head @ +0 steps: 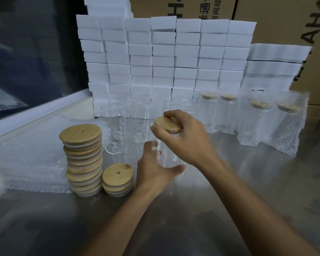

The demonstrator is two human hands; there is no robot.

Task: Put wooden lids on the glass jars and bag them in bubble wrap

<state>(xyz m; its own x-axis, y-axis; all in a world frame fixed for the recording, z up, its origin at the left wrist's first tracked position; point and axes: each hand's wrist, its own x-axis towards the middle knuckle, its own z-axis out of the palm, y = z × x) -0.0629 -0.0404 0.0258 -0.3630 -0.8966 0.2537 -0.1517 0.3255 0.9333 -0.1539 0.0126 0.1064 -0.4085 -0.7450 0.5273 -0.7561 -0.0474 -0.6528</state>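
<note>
White boxes [163, 52] stacked at back of worktop [192, 209]; empty jars [118, 124] in front, four bagged jars [255, 119] right. Two lid stacks [82, 161] left, on bubble wrap sheet [26, 159]. Right hand [185, 133] pinches wooden lid [167, 123] onto jar [166, 154]; left hand [155, 167] curls round jar's lower body.

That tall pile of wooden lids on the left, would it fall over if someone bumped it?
Probably yes. The tall stack of lids is visibly uneven, with discs offset from one another, so a sideways nudge would likely slide or topple the upper ones. The short stack beside it looks steadier. Loose round lids might also roll across the smooth metal table.
</note>
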